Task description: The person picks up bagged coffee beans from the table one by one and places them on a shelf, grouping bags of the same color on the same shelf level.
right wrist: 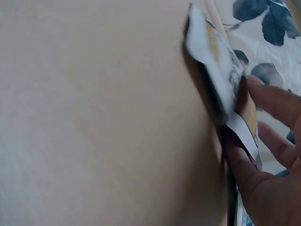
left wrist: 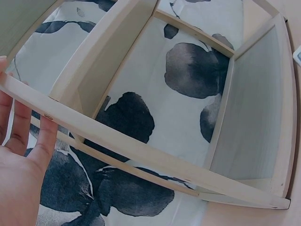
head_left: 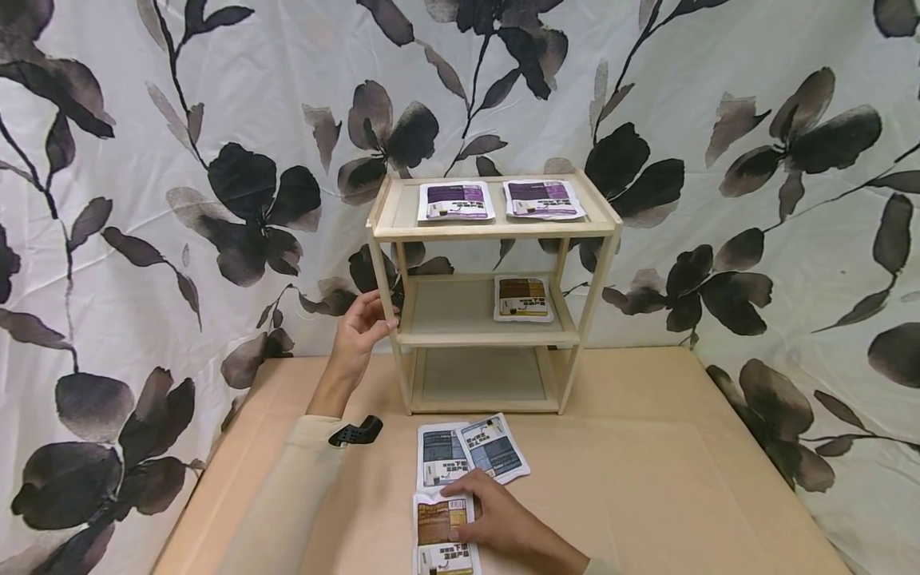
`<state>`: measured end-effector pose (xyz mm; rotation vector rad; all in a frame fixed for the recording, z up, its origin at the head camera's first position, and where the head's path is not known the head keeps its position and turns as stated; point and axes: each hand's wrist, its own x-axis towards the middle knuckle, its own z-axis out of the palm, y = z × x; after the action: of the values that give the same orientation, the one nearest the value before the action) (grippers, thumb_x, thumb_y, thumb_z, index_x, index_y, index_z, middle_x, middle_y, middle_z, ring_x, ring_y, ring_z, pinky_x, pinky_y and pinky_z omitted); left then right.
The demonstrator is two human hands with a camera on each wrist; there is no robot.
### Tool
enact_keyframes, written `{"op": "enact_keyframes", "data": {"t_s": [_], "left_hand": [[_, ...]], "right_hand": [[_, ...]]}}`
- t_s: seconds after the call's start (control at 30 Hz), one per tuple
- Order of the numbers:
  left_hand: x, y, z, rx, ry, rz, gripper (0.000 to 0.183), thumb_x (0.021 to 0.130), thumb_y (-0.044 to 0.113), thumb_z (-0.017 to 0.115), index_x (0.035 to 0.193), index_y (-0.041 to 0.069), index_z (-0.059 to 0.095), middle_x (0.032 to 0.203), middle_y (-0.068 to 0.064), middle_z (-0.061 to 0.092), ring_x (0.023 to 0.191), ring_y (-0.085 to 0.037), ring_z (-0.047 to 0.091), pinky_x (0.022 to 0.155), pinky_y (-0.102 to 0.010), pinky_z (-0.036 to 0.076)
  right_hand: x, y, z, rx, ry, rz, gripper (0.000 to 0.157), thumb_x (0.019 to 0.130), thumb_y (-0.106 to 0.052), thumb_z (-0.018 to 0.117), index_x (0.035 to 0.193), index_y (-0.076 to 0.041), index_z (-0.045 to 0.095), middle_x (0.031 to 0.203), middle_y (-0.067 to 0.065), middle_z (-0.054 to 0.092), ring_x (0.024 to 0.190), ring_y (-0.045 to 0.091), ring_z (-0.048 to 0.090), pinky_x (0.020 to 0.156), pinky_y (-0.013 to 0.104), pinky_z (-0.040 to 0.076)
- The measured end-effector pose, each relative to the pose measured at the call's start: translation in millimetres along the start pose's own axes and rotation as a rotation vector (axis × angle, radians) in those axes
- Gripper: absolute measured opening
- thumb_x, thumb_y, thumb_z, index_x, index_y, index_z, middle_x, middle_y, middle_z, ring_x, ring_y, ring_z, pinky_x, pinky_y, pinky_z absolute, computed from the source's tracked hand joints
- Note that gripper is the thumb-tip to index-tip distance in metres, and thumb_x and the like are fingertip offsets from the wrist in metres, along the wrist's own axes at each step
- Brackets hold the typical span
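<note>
A three-tier wooden shelf rack stands on the table. My left hand holds its front left post, thumb on one side and fingers on the other in the left wrist view. At the front of the table my right hand pinches a brown-and-white packet by its right side. In the right wrist view the packet is tilted, and the thumb reaches under its edge. Just beyond it, two blue-and-white packets overlap on the table.
Two purple-and-white packets lie on the rack's top shelf. Another brown packet lies at the right of the middle shelf. A floral cloth hangs behind the tan table. A black band is on the left wrist.
</note>
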<state>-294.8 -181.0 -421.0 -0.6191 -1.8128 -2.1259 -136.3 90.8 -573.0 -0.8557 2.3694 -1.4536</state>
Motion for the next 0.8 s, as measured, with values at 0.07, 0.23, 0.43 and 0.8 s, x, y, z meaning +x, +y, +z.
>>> {"op": "enact_keyframes", "data": {"t_s": [0.07, 0.23, 0.43, 0.8], "left_hand": [[-0.6, -0.2, 0.1, -0.006, -0.001, 0.003, 0.041, 0.091, -0.01, 0.065, 0.127, 0.007, 0.061, 0.109, -0.016, 0.065, 0.098, -0.017, 0.06, 0.086, -0.025, 0.054], [-1.5, -0.3, 0.7, -0.013, 0.001, 0.001, 0.041, 0.09, -0.011, 0.065, 0.127, 0.006, 0.061, 0.108, -0.014, 0.065, 0.099, -0.017, 0.06, 0.086, -0.025, 0.054], [-1.5, -1.8, 0.8, -0.008, 0.001, 0.007, 0.043, 0.091, -0.013, 0.063, 0.132, -0.007, 0.052, 0.105, -0.004, 0.066, 0.098, -0.016, 0.061, 0.086, -0.024, 0.054], [0.0, -0.9, 1.1, -0.005, 0.001, 0.007, 0.042, 0.091, -0.011, 0.064, 0.125, 0.014, 0.063, 0.105, -0.001, 0.066, 0.098, -0.016, 0.06, 0.086, -0.025, 0.054]], "right_hand": [[-1.5, -1.3, 3.5, -0.019, 0.007, 0.009, 0.046, 0.077, -0.018, 0.088, 0.12, -0.019, 0.071, 0.117, -0.003, 0.061, 0.109, 0.011, 0.054, 0.097, 0.025, 0.044], [-3.2, 0.6, 8.5, 0.061, -0.015, 0.021, 0.041, 0.08, -0.006, 0.081, 0.118, -0.018, 0.073, 0.116, 0.0, 0.064, 0.103, 0.012, 0.056, 0.088, 0.023, 0.048], [-5.0, -0.6, 16.5, 0.115, 0.039, -0.025, 0.031, 0.085, -0.008, 0.078, 0.116, -0.009, 0.072, 0.101, 0.007, 0.062, 0.089, 0.012, 0.057, 0.074, 0.02, 0.052], [3.2, -19.6, 38.9, -0.22, 0.207, 0.119, 0.058, 0.071, -0.04, 0.091, 0.118, -0.017, 0.068, 0.103, -0.004, 0.054, 0.083, 0.005, 0.048, 0.069, 0.02, 0.043]]}}
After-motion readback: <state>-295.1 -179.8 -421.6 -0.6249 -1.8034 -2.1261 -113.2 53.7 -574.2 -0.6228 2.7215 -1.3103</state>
